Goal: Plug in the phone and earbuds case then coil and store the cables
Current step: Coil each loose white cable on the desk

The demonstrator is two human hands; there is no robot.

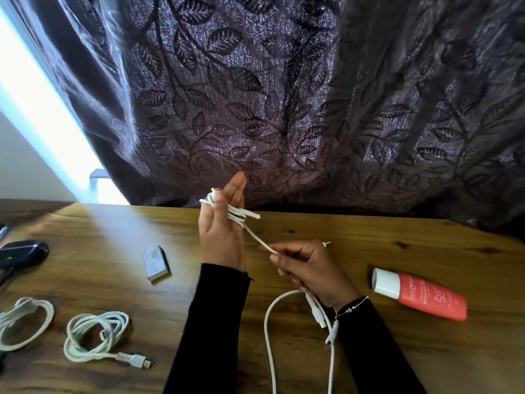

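Curtain [284,95] at 12 o'clock behind the table [113,251]. Left hand [221,231], fingers straight, has white cable [237,216] wound round them; right hand [309,268] pinches its strand. Two coiled cables [93,336] lie at 8 o'clock.

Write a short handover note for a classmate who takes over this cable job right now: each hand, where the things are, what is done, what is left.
Left hand: fingers straight, white cable wound round them.
Right hand: grip pinching the same cable's free run, which loops down off the table edge.
Done: two coiled cables and lie at left.
The earbuds case, far left, shows a green light.
Left: finish winding this cable, then store all three. The phone cannot be made out.
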